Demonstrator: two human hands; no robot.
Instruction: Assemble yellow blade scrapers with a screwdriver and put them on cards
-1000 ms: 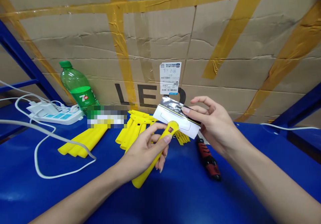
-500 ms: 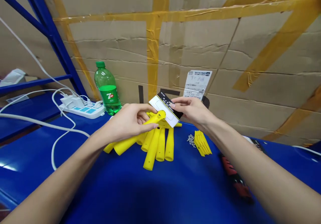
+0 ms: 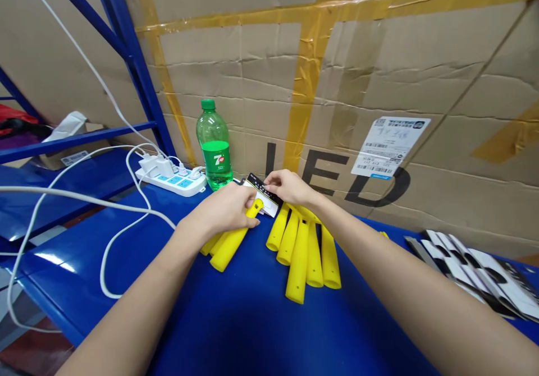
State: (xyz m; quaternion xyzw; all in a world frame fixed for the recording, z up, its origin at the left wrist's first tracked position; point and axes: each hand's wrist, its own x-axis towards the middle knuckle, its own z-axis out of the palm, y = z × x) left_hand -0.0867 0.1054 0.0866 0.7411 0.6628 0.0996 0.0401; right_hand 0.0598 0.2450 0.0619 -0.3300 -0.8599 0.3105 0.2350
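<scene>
Yellow plastic handle (image 3: 229, 250) gripped firmly in the left hand (image 3: 221, 210), its tip up against a black-and-white card (image 3: 263, 196) pinched in the right hand (image 3: 288, 188), both low over the blue steel shelf (image 3: 252, 331) beside a loose row of yellow handles (image 3: 301, 252)! Too much pressure could buckle that thin card, and a slip could knock over the green 7UP bottle (image 3: 214, 146) just behind, toward the power strip (image 3: 172, 182)

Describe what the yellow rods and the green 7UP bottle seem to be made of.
The yellow rods look like moulded plastic: smooth, evenly coloured, softly glossy. The green 7UP bottle looks like glossy see-through green plastic, with liquid showing inside.
</scene>
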